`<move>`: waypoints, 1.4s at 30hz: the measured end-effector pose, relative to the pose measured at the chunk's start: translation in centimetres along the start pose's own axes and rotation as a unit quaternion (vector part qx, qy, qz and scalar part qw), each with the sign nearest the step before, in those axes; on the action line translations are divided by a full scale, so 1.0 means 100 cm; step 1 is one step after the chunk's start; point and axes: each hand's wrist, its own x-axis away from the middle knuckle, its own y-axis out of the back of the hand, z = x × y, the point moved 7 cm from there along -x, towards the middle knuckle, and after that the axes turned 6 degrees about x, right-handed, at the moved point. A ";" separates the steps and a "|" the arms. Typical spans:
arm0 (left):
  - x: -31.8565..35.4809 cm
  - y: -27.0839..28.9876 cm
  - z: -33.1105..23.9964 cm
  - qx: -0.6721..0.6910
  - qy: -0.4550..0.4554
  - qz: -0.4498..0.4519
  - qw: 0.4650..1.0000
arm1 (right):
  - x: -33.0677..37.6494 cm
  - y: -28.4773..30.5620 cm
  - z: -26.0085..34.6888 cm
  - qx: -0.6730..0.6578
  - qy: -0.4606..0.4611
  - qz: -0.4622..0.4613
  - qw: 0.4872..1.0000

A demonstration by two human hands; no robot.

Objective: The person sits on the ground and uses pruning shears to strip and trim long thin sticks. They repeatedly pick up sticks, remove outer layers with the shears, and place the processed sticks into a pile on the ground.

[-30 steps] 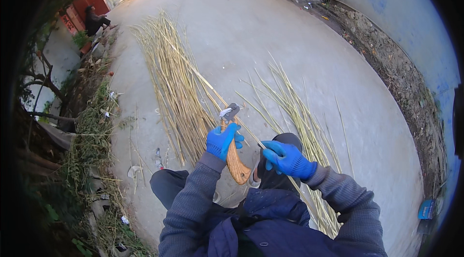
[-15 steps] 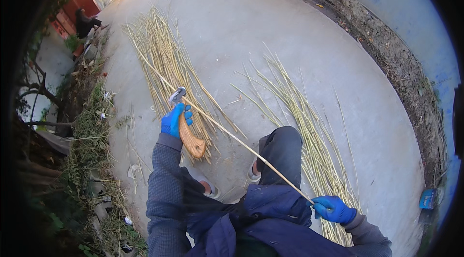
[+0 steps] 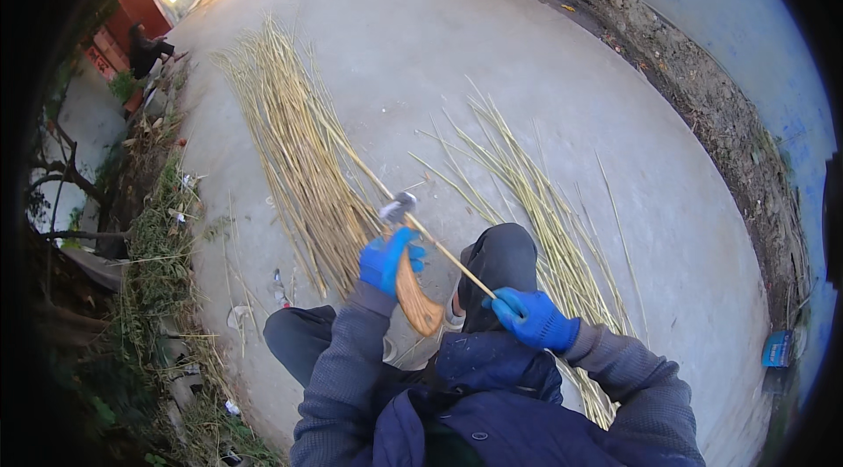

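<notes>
My left hand (image 3: pixel 385 265), in a blue glove, is closed on a hand tool (image 3: pixel 420 296) with a thick, curved wooden handle and a small metal head. Against that metal head lies a long, thin dry stalk (image 3: pixel 457 261); whether the head grips it or only touches it is blurred. The stalk's near end sits in my gloved right hand (image 3: pixel 532 318), whose fingers are wrapped round it in front of my bent knee. From there it slants away to the upper left, over a bundle of yellowish-brown stalks (image 3: pixel 294 133) on the ground.
A second bundle of paler, greener stalks (image 3: pixel 562 238) lies to my right, partly under my right arm. Weeds and branches (image 3: pixel 158 282) line the left edge of the concrete lane. Along the right runs a bluish wall (image 3: pixel 702 1) with a dirt strip. Another person (image 3: pixel 147 50) sits far left.
My hands have come closer together: the left with the tool moved right and nearer me, the right moved left and away from me. The stalk shifted with them, and my left knee now shows.
</notes>
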 end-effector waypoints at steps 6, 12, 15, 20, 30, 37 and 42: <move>-0.074 0.108 -0.126 0.022 -0.121 -0.070 0.990 | 0.162 0.036 -0.027 0.030 -0.169 0.150 0.974; -0.059 0.046 -0.092 -0.004 -0.061 -0.032 0.998 | 0.174 0.037 -0.033 -0.157 -0.281 0.161 0.933; -0.026 -0.013 -0.054 -0.022 -0.038 0.005 0.999 | 0.104 0.039 -0.023 -0.164 -0.209 0.125 0.956; 0.021 -0.072 -0.008 -0.031 0.001 0.045 0.999 | -0.016 0.025 -0.010 -0.139 -0.159 0.043 0.977; -0.078 0.123 -0.187 0.017 -0.213 -0.142 0.967 | 0.149 0.023 -0.050 0.212 -0.005 -0.061 0.975; -0.081 0.251 -0.302 0.002 -0.274 -0.204 0.940 | 0.351 0.045 -0.151 0.428 -0.187 -0.035 0.884; -0.066 0.290 -0.316 -0.026 -0.274 -0.220 0.936 | 0.375 0.052 -0.187 0.424 -0.248 -0.030 0.870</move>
